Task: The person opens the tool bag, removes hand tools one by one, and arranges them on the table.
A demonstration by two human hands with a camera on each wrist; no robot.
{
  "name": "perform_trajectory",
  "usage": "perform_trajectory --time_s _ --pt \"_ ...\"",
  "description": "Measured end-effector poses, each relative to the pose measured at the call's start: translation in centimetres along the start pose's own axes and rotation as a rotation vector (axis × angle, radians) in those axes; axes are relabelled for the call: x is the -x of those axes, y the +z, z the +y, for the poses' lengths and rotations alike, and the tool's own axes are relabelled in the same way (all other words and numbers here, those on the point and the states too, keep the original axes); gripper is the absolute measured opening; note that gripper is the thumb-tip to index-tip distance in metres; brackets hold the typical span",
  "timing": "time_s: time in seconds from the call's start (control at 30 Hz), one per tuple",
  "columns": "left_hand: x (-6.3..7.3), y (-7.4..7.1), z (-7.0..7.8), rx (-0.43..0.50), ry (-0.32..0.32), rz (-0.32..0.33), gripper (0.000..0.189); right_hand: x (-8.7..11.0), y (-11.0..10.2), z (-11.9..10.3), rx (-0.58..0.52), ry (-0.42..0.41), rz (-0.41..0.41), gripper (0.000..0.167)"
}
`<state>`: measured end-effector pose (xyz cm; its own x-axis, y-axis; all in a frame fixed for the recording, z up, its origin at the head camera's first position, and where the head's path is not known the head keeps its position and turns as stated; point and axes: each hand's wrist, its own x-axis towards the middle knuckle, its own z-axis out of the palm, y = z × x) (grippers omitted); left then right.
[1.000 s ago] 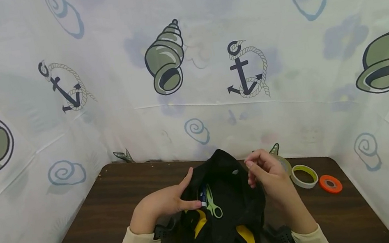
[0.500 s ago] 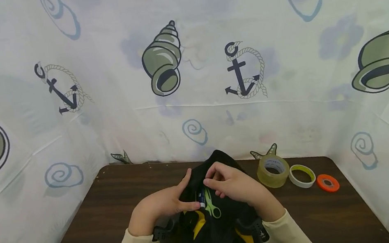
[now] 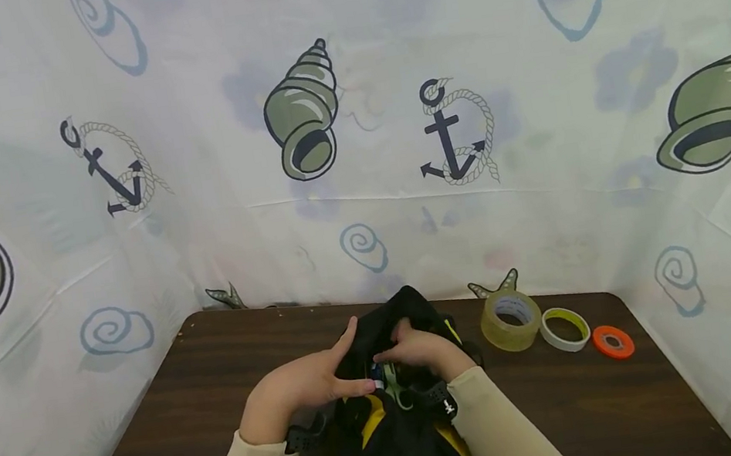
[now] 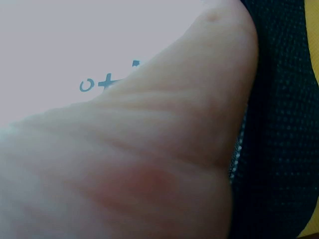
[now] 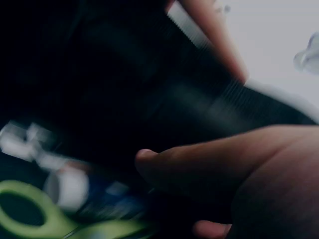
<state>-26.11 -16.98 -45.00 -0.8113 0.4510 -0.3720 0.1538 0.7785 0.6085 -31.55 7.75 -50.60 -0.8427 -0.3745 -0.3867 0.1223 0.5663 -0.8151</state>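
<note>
A black bag point(image 3: 397, 449) with yellow patches stands on the table with its mouth spread. My left hand point(image 3: 296, 386) holds its left rim, thumb over the near side; the left wrist view shows the palm against black mesh fabric point(image 4: 279, 124). My right hand point(image 3: 418, 349) reaches into the mouth, fingertips partly hidden. In the right wrist view its thumb point(image 5: 199, 164) and a finger stand apart with nothing seen between them. Light-green scissors point(image 5: 30, 214) and a blue tube with a white cap point(image 5: 114, 196) lie inside, near the thumb.
To the right on the brown table point(image 3: 218, 373) stand a roll of clear tape point(image 3: 503, 333), a white-and-yellow tape roll point(image 3: 557, 340) and an orange ring-shaped roll point(image 3: 613, 343). A printed white curtain point(image 3: 223, 162) encloses the back and sides.
My right hand has moved left from the bag's right rim, passed over the scissors, and gone into the mouth. The bag's right side has shifted inward. My left hand has stayed put.
</note>
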Motion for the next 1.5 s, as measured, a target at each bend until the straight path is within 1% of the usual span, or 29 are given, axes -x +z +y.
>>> perform_trajectory --time_s 0.07,0.1,0.13,0.2,0.3,0.53,0.77,0.87,1.0,1.17,1.37,1.43,1.5 --pt "0.0 0.0 0.1 -0.005 -0.006 0.002 0.118 -0.9 0.4 1.6 -0.037 0.025 0.023 0.111" --pt "0.0 0.0 0.1 -0.006 -0.010 0.003 0.117 -1.2 0.5 2.2 -0.039 0.027 0.031 0.117" --pt "0.0 0.0 0.2 -0.009 -0.013 0.004 0.117 -1.4 0.6 2.7 -0.046 0.027 0.034 0.120" --pt "0.0 -0.1 0.2 -0.015 -0.015 0.009 0.117 -1.7 0.8 3.3 -0.047 0.012 0.042 0.119" --pt "0.0 0.0 0.2 -0.025 -0.016 0.010 0.118 -1.7 0.9 3.6 -0.013 -0.015 0.040 0.121" --pt "0.0 0.2 0.3 -0.018 -0.015 0.006 0.117 -1.7 0.8 3.6 0.060 -0.086 0.000 0.116" --pt "-0.2 0.1 0.4 -0.014 -0.012 0.001 0.118 -1.9 0.5 3.6 0.131 -0.078 -0.001 0.110" --pt "-0.2 0.1 0.3 -0.020 -0.009 0.007 0.117 -1.9 0.7 3.6 0.145 -0.077 0.006 0.111" --pt "-0.2 0.2 0.2 -0.025 -0.004 0.007 0.116 -1.9 1.0 3.6 0.124 -0.059 0.007 0.113" --pt "-0.1 0.2 0.2 -0.030 -0.006 0.011 0.118 -1.7 1.0 3.4 0.094 -0.043 0.022 0.111" --pt "-0.1 0.3 0.3 -0.023 -0.008 0.015 0.118 -1.6 0.8 3.5 0.082 -0.034 0.030 0.121" --pt "-0.1 0.3 0.4 -0.020 -0.010 0.015 0.118 -1.6 0.8 3.6 0.079 -0.038 0.035 0.120" --pt "-0.1 0.3 0.3 -0.014 -0.010 0.015 0.118 -1.6 0.7 3.7 0.076 -0.043 0.042 0.116"
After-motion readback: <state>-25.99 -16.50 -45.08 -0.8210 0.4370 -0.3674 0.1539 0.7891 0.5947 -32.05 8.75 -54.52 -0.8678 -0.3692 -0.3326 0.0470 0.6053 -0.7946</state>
